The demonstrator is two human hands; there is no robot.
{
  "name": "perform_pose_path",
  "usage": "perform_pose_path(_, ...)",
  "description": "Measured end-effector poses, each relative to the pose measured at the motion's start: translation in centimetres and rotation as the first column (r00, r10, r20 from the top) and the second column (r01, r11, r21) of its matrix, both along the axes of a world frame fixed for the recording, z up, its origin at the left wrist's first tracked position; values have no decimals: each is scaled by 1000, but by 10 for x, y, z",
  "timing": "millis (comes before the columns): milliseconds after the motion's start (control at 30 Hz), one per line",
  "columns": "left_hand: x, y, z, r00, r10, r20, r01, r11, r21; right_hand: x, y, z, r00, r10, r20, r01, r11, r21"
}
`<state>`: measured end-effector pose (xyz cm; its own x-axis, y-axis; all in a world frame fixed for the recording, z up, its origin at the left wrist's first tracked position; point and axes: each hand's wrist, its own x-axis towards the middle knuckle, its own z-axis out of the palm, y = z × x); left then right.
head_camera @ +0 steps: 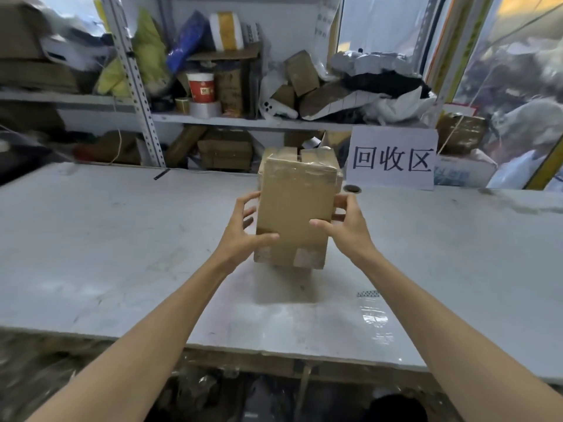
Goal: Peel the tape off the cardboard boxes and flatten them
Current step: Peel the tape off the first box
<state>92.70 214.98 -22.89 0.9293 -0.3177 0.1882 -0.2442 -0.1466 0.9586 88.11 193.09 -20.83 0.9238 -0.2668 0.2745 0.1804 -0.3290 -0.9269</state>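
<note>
Above the middle of the white table [106, 239], a cardboard box [294, 208] hangs upright in both hands, its shadow on the tabletop just under it at 6 o'clock. The left hand [243, 236] clasps the box's 9 o'clock edge, thumb laid across the near face and fingers curled toward the side panel. The right hand [347, 226] clasps the 3 o'clock edge in the same way, thumb on the near face.

Glossy tape [304, 166] wraps the top end at 12 o'clock, where the flaps show a gap, and pale tape patches sit near the bottom edge. Off at 2 o'clock a paper sign [393, 159] stands on the table, and a strip of clear film [373, 315] lies at 5 o'clock. A cluttered shelf [243, 120] runs behind.

The box is probably light and empty — fingertips alone seem to carry it. Its walls should be stiff at the corners and give in the middle of each panel, so the edges are the safer hold. The tape looks slick, so a lifted end or the flap gap at the top looks like the best place to start a peel.
</note>
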Motion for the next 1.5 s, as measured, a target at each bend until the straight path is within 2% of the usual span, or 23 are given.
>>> perform_pose_path(133,18,5,16,997,71,8,-70,994,-87,15,4,3,996,80,44,-74,990,-119)
perform_pose_path(267,22,-1,35,991,98,95,-86,989,-117,24,8,4,991,85,106,-71,989,-130)
perform_pose_path(400,28,2,30,990,116,75,-107,987,-120,26,13,6,992,62,114,-52,994,-91)
perform_pose_path(500,33,4,40,986,115,119,-106,991,-79,34,20,16,988,8,151,3,997,-72)
perform_pose_path(633,33,5,53,979,91,182,-86,996,-34,45,19,25,983,71,170,-47,988,-144)
perform_pose_path(733,32,11,63,969,130,211,-127,991,-30,43,16,32,982,115,150,-115,993,-5)
perform_pose_path(800,37,17,70,985,99,143,-107,993,49,42,14,34,973,187,138,-197,979,60)
perform_pose_path(867,39,22,72,1000,-8,-11,9,994,108,42,13,31,969,221,106,-227,973,45)
perform_pose_path(900,38,23,70,998,-46,-41,51,990,129,42,15,29,975,204,89,-205,979,4)
perform_pose_path(1000,33,20,58,995,42,88,-56,984,169,41,21,27,988,119,98,-109,989,-104)
perform_pose_path(1067,33,19,53,974,108,197,-138,980,145,38,28,38,982,145,119,-129,984,-126)
perform_pose_path(1133,34,19,51,947,128,296,-179,972,152,35,38,51,976,186,114,-158,962,-222)
perform_pose_path(1233,31,18,52,904,159,397,-249,950,188,30,51,61,971,166,173,-97,932,-348)
perform_pose_path(1400,24,22,52,886,215,412,-329,916,230,25,52,56,949,214,233,-125,931,-344)
perform_pose_path(1500,21,23,52,880,228,417,-354,899,256,23,51,55,948,169,270,-79,946,-315)
